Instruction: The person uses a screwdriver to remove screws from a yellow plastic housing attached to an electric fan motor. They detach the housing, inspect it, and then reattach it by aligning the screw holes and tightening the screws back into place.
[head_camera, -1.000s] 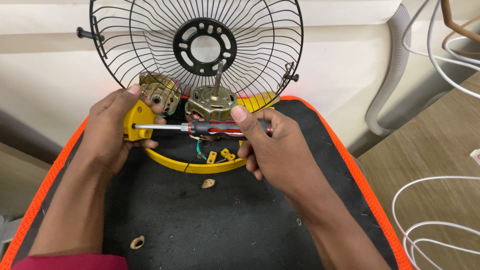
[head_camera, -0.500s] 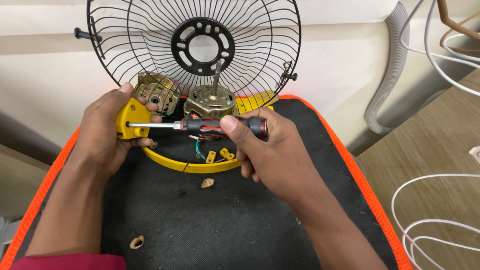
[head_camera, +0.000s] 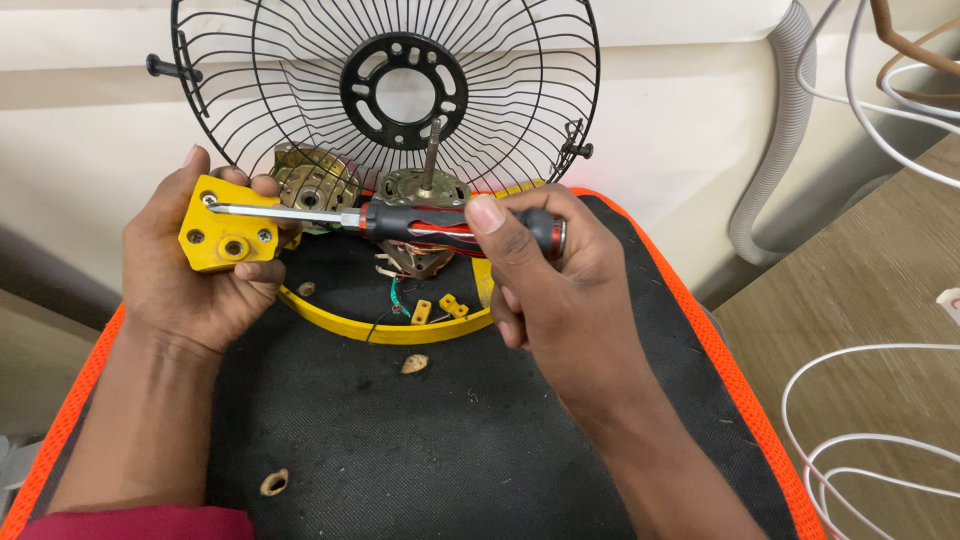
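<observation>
Black mat (head_camera: 420, 450), screwdriver (head_camera: 440, 220) on yellow bracket (head_camera: 232, 240)

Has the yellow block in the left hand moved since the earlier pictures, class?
Yes. The yellow block in the left hand has tipped up, its holed face now towards the camera, judged against the wire fan guard behind it.

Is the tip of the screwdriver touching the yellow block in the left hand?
Touching. The head view shows the screwdriver tip at a corner hole of the yellow block.
</observation>
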